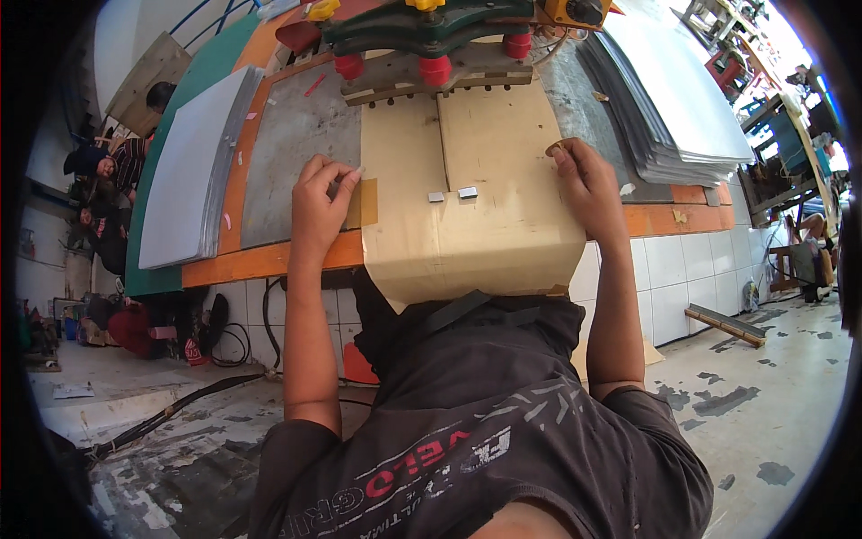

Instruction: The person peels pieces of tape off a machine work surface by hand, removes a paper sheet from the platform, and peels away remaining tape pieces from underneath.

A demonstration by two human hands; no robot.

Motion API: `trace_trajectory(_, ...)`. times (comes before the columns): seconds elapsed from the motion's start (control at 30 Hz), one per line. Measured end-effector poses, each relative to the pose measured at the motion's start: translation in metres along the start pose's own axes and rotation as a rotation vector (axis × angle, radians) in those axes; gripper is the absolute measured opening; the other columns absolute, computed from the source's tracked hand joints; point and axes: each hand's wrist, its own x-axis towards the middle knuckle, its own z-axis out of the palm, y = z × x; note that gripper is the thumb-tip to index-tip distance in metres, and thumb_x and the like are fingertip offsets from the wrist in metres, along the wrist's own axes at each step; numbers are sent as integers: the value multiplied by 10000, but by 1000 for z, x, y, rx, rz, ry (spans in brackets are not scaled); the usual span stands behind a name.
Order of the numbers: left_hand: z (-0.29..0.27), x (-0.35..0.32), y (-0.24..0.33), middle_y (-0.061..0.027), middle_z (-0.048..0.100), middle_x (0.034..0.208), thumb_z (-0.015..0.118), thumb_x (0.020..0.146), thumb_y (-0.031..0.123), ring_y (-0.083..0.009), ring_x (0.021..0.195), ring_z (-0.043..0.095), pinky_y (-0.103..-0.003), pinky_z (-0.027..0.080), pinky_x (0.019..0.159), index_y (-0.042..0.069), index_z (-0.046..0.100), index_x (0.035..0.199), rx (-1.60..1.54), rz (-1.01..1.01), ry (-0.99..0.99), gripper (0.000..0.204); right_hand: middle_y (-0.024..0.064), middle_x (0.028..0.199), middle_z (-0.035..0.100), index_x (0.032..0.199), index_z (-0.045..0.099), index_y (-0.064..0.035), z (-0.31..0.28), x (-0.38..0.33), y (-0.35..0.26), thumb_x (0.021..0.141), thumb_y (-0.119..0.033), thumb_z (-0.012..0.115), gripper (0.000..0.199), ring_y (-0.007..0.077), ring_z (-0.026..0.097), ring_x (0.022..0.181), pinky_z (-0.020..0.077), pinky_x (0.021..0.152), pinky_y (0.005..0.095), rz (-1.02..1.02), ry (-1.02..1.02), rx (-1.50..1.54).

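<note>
A tan sheet [503, 234] lies in front of me, its near end drooping over the table edge toward my lap. A dark lengthwise line and two small pale blocks, a left block [436, 197] and a right block [468, 193], show on it. At the sheet's left edge, beside a brown tape strip [369, 201], my left hand [319, 202] is closed in a pinch; anything between its fingertips is too small to name. My right hand [590, 189] pinches at the right edge, with a small brownish bit at thumb and finger that I cannot make out.
A dark green clamp press [431, 36] with red pads spans the sheet's far end. White sheets form a left stack [193, 171] and a thicker right stack [678, 90] on the orange-edged table [251, 262]. Other people [112, 171] sit at far left.
</note>
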Motion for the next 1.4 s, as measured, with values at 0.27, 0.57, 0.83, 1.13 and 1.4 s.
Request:
trace_trajectory(0.27,10,2,3,-101,572,877,740,868,126,-286,877,585,-415,482,806,18,686,908,87,237,-33,126,215,857,639,1051,626,40,0,1,2,1010,-200,606,245,329,592,728,467,701,388,14,-6,25)
trace_trajectory(0.57,7,3,4,-91,569,848,750,842,115,-286,844,570,-419,456,777,18,688,876,142,360,24,120,230,905,670,1052,634,38,0,1,1,1002,-203,607,247,369,641,780,491,722,411,25,12,9)
trace_trajectory(0.83,8,3,4,-106,575,860,735,850,110,-292,839,567,-412,466,770,-4,684,893,91,339,7,133,233,901,672,1032,639,38,-4,2,2,996,-226,621,267,385,640,793,492,726,417,13,-11,-4)
trace_trajectory(1.13,5,1,5,-118,614,906,730,866,98,-295,885,605,-396,498,801,-17,694,936,87,286,-39,139,221,887,673,1030,643,36,-5,1,4,1002,-238,623,276,352,637,773,492,720,400,40,-25,27)
trace_trajectory(1.4,6,0,1,-120,597,910,711,883,102,-310,884,579,-408,485,793,-17,673,938,56,286,-33,137,222,895,677,1045,643,40,-4,1,4,1005,-244,621,288,331,643,763,496,710,390,37,-21,50)
